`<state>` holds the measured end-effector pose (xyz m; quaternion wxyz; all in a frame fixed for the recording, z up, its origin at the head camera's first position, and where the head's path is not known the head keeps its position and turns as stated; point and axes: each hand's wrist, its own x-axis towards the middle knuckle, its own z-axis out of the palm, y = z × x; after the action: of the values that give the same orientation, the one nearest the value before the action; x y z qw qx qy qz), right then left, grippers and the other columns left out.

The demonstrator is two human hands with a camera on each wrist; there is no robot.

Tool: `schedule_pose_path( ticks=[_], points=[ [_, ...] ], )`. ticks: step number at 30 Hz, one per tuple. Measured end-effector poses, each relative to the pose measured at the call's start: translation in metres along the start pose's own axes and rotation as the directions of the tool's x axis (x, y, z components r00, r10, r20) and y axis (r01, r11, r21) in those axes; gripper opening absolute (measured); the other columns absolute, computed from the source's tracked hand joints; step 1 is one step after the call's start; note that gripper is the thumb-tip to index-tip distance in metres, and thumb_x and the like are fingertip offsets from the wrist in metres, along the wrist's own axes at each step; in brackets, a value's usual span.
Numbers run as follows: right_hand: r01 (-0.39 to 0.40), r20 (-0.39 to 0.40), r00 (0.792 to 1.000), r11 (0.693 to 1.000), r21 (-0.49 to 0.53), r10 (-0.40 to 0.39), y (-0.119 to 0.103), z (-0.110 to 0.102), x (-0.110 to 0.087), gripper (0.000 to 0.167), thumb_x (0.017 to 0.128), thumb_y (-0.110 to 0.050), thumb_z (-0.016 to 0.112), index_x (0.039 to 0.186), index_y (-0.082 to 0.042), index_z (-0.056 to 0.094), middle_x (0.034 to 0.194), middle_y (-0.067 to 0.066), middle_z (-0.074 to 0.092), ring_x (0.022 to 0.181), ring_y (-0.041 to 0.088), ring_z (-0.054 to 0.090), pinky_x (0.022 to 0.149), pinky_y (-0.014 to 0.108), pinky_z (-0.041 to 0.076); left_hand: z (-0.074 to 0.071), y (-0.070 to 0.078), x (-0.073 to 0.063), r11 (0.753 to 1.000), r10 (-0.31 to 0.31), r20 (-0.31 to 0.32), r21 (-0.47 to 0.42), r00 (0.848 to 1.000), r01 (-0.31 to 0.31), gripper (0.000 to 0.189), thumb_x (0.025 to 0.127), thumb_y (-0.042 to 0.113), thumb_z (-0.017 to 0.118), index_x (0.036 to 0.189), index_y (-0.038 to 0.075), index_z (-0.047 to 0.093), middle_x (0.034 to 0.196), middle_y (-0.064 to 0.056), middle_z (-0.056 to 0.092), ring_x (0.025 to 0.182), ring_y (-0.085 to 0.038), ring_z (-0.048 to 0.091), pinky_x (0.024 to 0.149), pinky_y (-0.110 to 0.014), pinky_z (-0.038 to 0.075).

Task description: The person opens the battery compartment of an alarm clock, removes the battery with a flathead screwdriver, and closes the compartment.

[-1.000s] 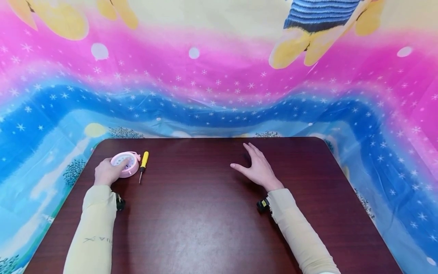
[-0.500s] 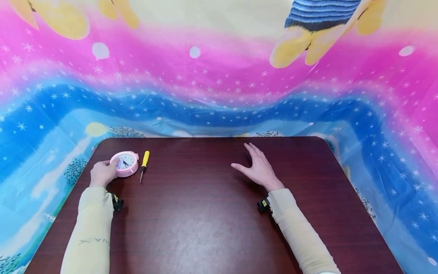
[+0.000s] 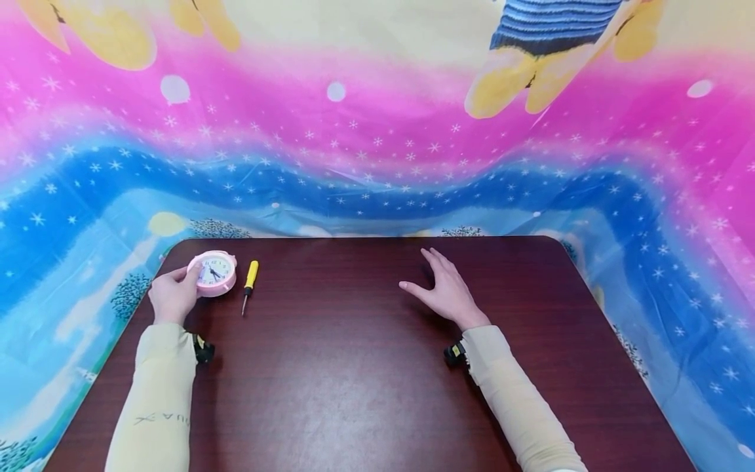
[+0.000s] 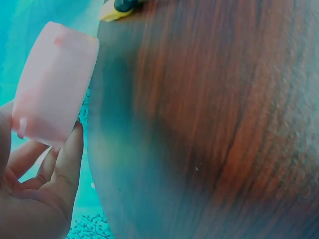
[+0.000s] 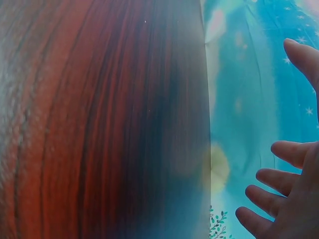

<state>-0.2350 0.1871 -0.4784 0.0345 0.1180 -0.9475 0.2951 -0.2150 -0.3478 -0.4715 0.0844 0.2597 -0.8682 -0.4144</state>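
My left hand grips a round pink alarm clock by its left side, thumb on the front rim and fingers behind. The white dial faces up towards the head camera. In the left wrist view, the pink side of the clock shows between thumb and fingers, and it seems held above the table. Just right of the clock lies a screwdriver with a yellow and black handle, its shaft pointing to the front. Over the right half of the table, my right hand has its fingers spread and holds nothing.
The dark brown wooden table has rounded far corners. A printed cloth in pink and blue hangs behind it and along both sides. A black wrist camera is strapped under the left sleeve, and another wrist camera under the right.
My left hand has shifted slightly left, its thumb sliding off the dial to the rim. The clock has moved a little up and left in the view. My right hand stays put.
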Motion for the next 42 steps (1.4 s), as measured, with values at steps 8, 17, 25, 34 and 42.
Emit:
schedule_pose_path(
  ticks=[8, 17, 25, 34, 42],
  points=[
    [-0.002, 0.004, 1.0, 1.0, 0.001, 0.002, -0.002, 0.001, 0.0, 0.105, 0.084, -0.083, 0.054, 0.161, -0.015, 0.033, 0.165, 0.008, 0.027, 0.149, 0.033, 0.026, 0.115, 0.058, 0.029, 0.007, 0.011, -0.004, 0.997, 0.026, -0.061, -0.071, 0.998, -0.03, 0.066, 0.1, 0.057, 0.054, 0.144, 0.008, 0.058, 0.129, -0.021, 0.065, 0.111, -0.022, 0.06, 0.073, -0.018, 0.051],
    [0.002, 0.026, 1.0, 1.0, 0.002, -0.002, -0.005, -0.001, -0.001, 0.102, 0.087, -0.082, 0.051, 0.161, -0.015, 0.031, 0.165, 0.006, 0.027, 0.15, 0.029, 0.024, 0.116, 0.054, 0.027, 0.016, 0.023, -0.008, 0.972, 0.059, -0.01, -0.227, 0.998, -0.06, 0.068, 0.095, 0.051, 0.065, 0.143, 0.004, 0.059, 0.128, -0.024, 0.065, 0.059, 0.01, 0.06, 0.059, -0.016, 0.054],
    [-0.005, 0.041, 0.999, 1.0, 0.007, 0.005, -0.004, 0.0, 0.0, 0.099, 0.088, -0.081, 0.049, 0.162, -0.018, 0.029, 0.165, 0.006, 0.026, 0.15, 0.029, 0.024, 0.117, 0.055, 0.027, 0.027, 0.037, -0.017, 0.968, 0.132, -0.017, -0.211, 0.991, -0.132, 0.065, 0.095, 0.049, 0.068, 0.14, 0.003, 0.061, 0.124, -0.025, 0.067, 0.059, 0.012, 0.059, 0.059, -0.013, 0.053],
    [-0.011, 0.044, 0.999, 0.998, 0.061, 0.008, -0.002, 0.002, 0.0, 0.096, 0.088, -0.08, 0.05, 0.162, -0.02, 0.031, 0.163, 0.006, 0.031, 0.148, 0.029, 0.027, 0.116, 0.056, 0.028, 0.042, 0.053, -0.025, 0.967, 0.195, -0.052, -0.157, 0.979, -0.201, 0.063, 0.092, 0.054, 0.07, 0.136, 0.009, 0.068, 0.116, -0.018, 0.072, 0.09, -0.005, 0.062, 0.066, -0.01, 0.049],
    [0.009, 0.026, 1.0, 0.992, 0.126, -0.013, -0.002, 0.003, 0.001, 0.089, 0.092, -0.074, 0.053, 0.16, -0.02, 0.035, 0.16, 0.008, 0.036, 0.146, 0.027, 0.033, 0.115, 0.054, 0.03, 0.052, 0.064, -0.034, 0.949, 0.23, 0.001, -0.22, 0.973, -0.224, 0.056, 0.093, 0.044, 0.074, 0.135, 0.008, 0.068, 0.111, -0.018, 0.071, 0.072, 0.004, 0.063, 0.062, -0.015, 0.054]
  ],
)
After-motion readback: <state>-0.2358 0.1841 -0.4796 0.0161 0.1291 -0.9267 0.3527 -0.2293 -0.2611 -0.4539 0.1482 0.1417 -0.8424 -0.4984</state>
